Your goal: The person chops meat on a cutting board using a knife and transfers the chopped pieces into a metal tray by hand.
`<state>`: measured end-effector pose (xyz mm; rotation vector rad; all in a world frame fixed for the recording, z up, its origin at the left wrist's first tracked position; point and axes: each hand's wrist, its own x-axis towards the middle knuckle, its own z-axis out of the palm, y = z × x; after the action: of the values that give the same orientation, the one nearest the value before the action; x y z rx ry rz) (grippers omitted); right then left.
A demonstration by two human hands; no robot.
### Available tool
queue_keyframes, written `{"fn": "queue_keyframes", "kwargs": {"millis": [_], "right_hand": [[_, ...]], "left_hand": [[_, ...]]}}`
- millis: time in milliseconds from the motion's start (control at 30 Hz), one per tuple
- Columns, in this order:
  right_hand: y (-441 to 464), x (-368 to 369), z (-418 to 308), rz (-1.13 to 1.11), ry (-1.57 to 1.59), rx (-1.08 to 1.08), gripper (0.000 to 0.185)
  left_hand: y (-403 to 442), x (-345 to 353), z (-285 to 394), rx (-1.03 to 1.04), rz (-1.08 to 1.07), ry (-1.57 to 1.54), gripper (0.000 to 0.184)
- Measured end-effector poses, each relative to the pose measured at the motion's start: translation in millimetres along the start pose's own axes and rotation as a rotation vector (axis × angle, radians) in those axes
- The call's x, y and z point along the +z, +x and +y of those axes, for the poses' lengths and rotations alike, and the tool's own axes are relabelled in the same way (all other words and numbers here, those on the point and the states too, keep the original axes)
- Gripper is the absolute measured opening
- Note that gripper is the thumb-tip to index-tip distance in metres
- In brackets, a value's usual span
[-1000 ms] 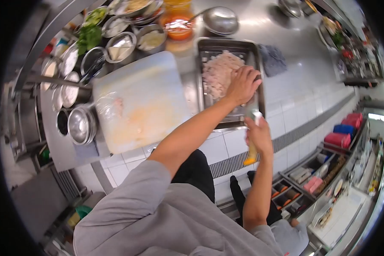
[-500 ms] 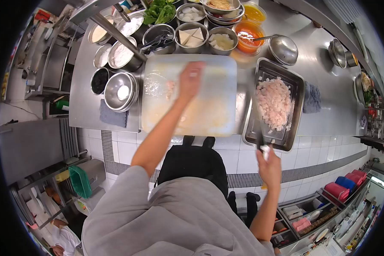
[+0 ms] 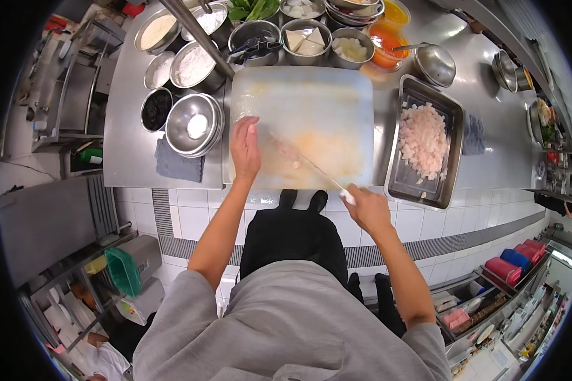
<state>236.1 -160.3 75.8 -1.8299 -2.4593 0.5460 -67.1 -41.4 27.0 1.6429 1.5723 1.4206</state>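
My right hand is closed around the pale handle of a knife. Its blade reaches up and left over the white cutting board, next to a few small pinkish-white scraps of meat or fish; I cannot tell whether it touches the board. Over the board's left edge, my left hand is held with fingers stretched out and nothing in it. To the right of the board, a metal tray contains a heap of diced pale pink meat or fish.
Stacked metal bowls stand left of the board on a grey cloth. Behind it are pots of white powder, tofu pieces and an orange liquid. A ladle lies behind the tray.
The knife has moved left from the tray to above the board. My left hand has shifted from the board's middle to its left edge. The whole view has shifted slightly.
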Motion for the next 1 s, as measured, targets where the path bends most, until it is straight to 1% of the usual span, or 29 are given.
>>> {"fn": "queue_keyframes", "kwargs": {"millis": [33, 67, 100, 133, 167, 200, 233, 267, 333, 400, 467, 500, 567, 600, 667, 700, 733, 800, 833, 867, 900, 933, 1000], "right_hand": [[-16, 5, 0, -0.023, 0.147, 0.099, 0.022], [-30, 11, -2, -0.044, 0.293, 0.198, 0.027], [-42, 19, -8, -0.045, 0.291, 0.204, 0.027], [-52, 27, -15, -0.141, 0.65, 0.457, 0.031], [-57, 36, -20, -0.236, 1.01, 0.708, 0.036], [-58, 46, -29, -0.235, 1.011, 0.715, 0.036], [-55, 56, -43, -0.214, 1.116, 0.717, 0.038], [-52, 64, -57, -0.19, 1.223, 0.718, 0.039], [-31, 68, -82, -0.221, 1.249, 0.725, 0.039], [-11, 72, -101, -0.223, 1.207, 0.621, 0.039], [3, 76, -112, -0.224, 1.268, 0.605, 0.038], [7, 71, -112, -0.208, 1.267, 0.584, 0.038], [4, 56, -105, -0.188, 1.265, 0.568, 0.037], [-3, 49, -99, -0.162, 1.264, 0.59, 0.037], [-22, 32, -85, -0.049, 1.237, 0.626, 0.037], [-34, 20, -74, -0.026, 1.291, 0.681, 0.037], [-46, 4, -64, 0.023, 1.26, 0.762, 0.037], [-74, -28, -39, 0.16, 1.328, 0.839, 0.034], [-86, -46, -29, 0.257, 1.258, 0.845, 0.033], [-102, -51, -13, 0.32, 1.237, 0.866, 0.033], [-117, -54, 2, 0.384, 1.215, 0.884, 0.033], [-130, -56, 17, 0.395, 1.213, 0.886, 0.033], [-155, -57, 42, 0.478, 1.156, 1.046, 0.031]], "left_hand": [[2, 2, -10, -0.043, -0.055, 0.05, 0.031], [-2, 4, -17, -0.044, -0.06, 0.047, 0.031], [-5, 9, -20, -0.033, -0.158, 0.068, 0.033], [-7, 16, -20, -0.02, -0.257, 0.088, 0.036], [-13, 23, -20, -0.02, -0.262, 0.083, 0.036], [-24, 30, -16, 0.021, -0.299, 0.101, 0.038], [-32, 37, -11, 0.066, -0.336, 0.118, 0.041], [-39, 47, -5, 0.069, -0.345, 0.116, 0.041], [-51, 65, 8, 0.104, -0.254, 0.233, 0.042], [-55, 73, 9, 0.084, -0.26, 0.183, 0.043], [-56, 82, -3, 0.091, -0.139, 0.212, 0.043], [-53, 84, -2, 0.106, -0.157, 0.182, 0.043], [-49, 86, 10, -0.009, -0.186, 0.069, 0.047], [-48, 96, 24, 0.001, -0.206, 0.048, 0.047], [-44, 118, 63, 0.086, -0.229, -0.009, 0.049], [-43, 135, 88, 0.135, -0.256, -0.067, 0.05], [-40, 154, 114, 0.184, -0.288, -0.126, 0.05], [-34, 195, 166, 0.283, -0.349, -0.232, 0.049], [-33, 221, 183, 0.322, -0.379, -0.34, 0.049], [-32, 248, 195, 0.348, -0.404, -0.372, 0.048], [-30, 276, 202, 0.375, -0.428, -0.403, 0.048], [-29, 305, 198, 0.382, -0.431, -0.41, 0.048], [-36, 364, 173, 0.368, -0.631, -0.362, 0.046]]}}
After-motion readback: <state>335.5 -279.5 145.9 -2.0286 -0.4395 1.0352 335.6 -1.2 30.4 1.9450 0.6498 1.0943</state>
